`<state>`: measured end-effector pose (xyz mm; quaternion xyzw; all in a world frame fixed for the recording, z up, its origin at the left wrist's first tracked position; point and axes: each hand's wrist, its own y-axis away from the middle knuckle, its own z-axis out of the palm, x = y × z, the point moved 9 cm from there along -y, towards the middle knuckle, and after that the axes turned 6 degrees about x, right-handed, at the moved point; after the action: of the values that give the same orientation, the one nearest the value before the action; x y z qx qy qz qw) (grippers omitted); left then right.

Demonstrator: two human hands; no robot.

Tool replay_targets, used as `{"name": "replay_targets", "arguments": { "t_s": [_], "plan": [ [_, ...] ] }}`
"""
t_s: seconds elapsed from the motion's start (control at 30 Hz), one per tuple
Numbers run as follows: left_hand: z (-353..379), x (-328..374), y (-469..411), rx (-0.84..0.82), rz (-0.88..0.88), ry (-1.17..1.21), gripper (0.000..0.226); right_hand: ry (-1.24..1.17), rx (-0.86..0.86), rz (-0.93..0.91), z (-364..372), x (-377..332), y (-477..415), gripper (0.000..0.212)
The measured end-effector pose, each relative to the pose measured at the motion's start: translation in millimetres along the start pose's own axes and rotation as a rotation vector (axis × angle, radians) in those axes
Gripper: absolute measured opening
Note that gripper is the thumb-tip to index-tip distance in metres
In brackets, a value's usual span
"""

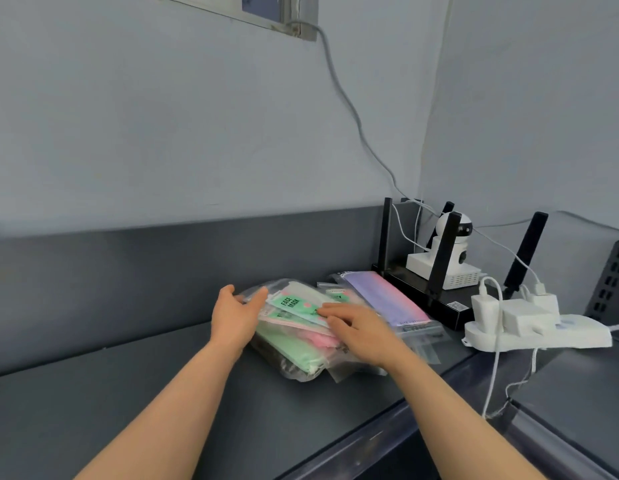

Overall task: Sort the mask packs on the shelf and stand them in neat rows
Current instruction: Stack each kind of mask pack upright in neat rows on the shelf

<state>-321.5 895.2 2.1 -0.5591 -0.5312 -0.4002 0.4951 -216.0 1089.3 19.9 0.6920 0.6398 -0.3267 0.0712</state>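
Bracing left side of mask packs [294, 355] with left hand [237, 315], open, palm inward, likely to stop slippery heap sliding. Pressing on top with right hand [356, 329], flat, fingers spread, gripping nothing. Lying flat and mixed, none upright yet, toward right back of shelf [128, 393]. Crowded at right by purple-pink pack [384, 296] against router [436, 299]; power strip [543, 334] beyond. Probably squaring heap before sorting; room for rows at left.
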Motion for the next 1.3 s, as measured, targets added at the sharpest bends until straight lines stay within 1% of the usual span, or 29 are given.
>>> {"name": "replay_targets", "arguments": {
  "t_s": [0.07,0.13,0.2,0.27,0.3,0.4,0.5,0.57,0.63,0.7,0.77,0.83,0.9,0.93,1.0,1.07,1.13,1.2,1.3],
  "plan": [
    [-15,-3,-2,0.049,-0.029,-0.047,0.084,-0.034,-0.013,-0.031,2,-3,-1,0.034],
    [-29,-10,-2,0.064,-0.096,-0.062,0.086,-0.088,-0.026,-0.061,4,-7,0,0.034],
    [-38,-16,2,0.04,-0.149,-0.046,0.077,-0.129,-0.052,-0.093,8,-13,2,0.034],
    [-45,-17,8,0.017,-0.138,-0.014,0.065,-0.158,-0.044,-0.114,10,-18,2,0.037],
    [-50,-18,9,0.019,-0.124,0.008,0.061,-0.162,-0.011,-0.113,8,-19,1,0.039],
    [-68,-18,13,0.032,-0.089,0.052,0.047,-0.093,0.085,-0.057,-4,-20,-4,0.056],
    [-85,-15,18,0.024,-0.05,0.05,0.03,0.015,0.025,0.027,-1,-20,-9,0.077],
    [-96,-11,25,0.041,-0.003,0.019,0.022,0.054,-0.02,0.046,5,-26,-12,0.086],
    [-110,-10,29,0.073,0.03,-0.022,0.017,0.053,-0.008,0.041,9,-37,-16,0.084],
    [-123,-15,31,0.076,0.032,-0.011,0.014,-0.007,0.036,0.026,9,-48,-20,0.07],
    [-138,-20,31,0.065,0.017,0.012,0.014,-0.102,0.049,-0.001,13,-63,-20,0.057],
    [-154,-22,30,0.038,0.006,0.027,0.016,-0.147,0.033,-0.061,20,-80,-19,0.051],
    [-167,-23,29,0.017,-0.002,0.029,0.019,-0.159,0.003,-0.126,29,-100,-16,0.049],
    [-174,-21,29,0.022,0.015,0.015,0.017,-0.167,-0.005,-0.152,33,-109,-15,0.05],
    [-192,-19,28,0.114,0.066,-0.021,0.007,-0.198,0.011,-0.177,37,-121,-17,0.054],
    [-216,-22,24,0.241,0.107,0.004,0.003,-0.225,0.049,-0.092,33,-115,-22,0.055],
    [-233,-26,24,0.332,0.121,0.057,0.009,-0.152,0.032,0.007,33,-99,-24,0.058],
    [-243,-34,23,0.375,0.118,0.079,0.019,-0.044,-0.049,0.068,41,-85,-21,0.065],
    [-251,-57,17,0.409,0.064,0.094,0.03,0.051,-0.175,0.13,58,-74,-12,0.088]
  ]
}}
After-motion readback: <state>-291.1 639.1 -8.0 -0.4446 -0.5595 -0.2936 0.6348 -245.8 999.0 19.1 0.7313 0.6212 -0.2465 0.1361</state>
